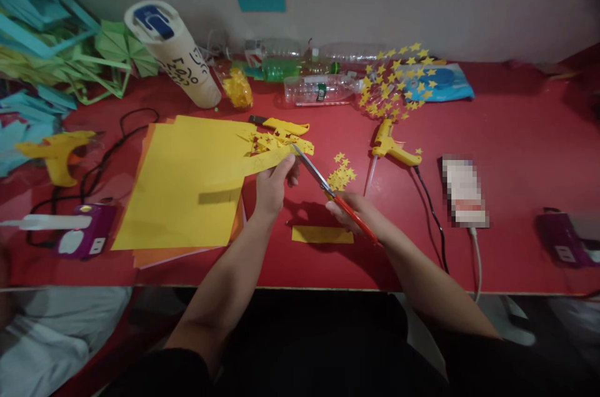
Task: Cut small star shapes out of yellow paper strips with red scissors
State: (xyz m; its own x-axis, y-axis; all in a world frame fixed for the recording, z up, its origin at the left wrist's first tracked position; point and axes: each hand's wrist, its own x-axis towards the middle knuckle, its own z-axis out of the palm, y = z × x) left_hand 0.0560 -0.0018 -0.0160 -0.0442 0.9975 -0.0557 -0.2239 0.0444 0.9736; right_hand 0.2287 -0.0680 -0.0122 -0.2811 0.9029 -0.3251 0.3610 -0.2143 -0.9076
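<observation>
Between the thumb and fingers of my left hand (272, 189) is a yellow paper strip (266, 162), stretching left over the paper stack. My right hand (363, 209) is wrapped round the red handles of a pair of scissors (310, 165). Their blades point up and left, with the tips at the strip's right end. Just beyond lie yellow paper scraps (269, 142) with star-shaped holes and a yellow utility knife (293, 126). Small yellow paper stars (342, 174) are heaped beside the scissors. Another yellow strip (323, 234) rests on the table nearer to me.
Yellow sheets (173, 184) cover orange ones on the red table (403, 266). A tumbler (178, 59) and plastic bottles (319, 89) line the wall. Glue guns (394, 147) with cords flank the work, a phone (464, 190) on the right. Someone's pale clothing (60, 334) shows lower left.
</observation>
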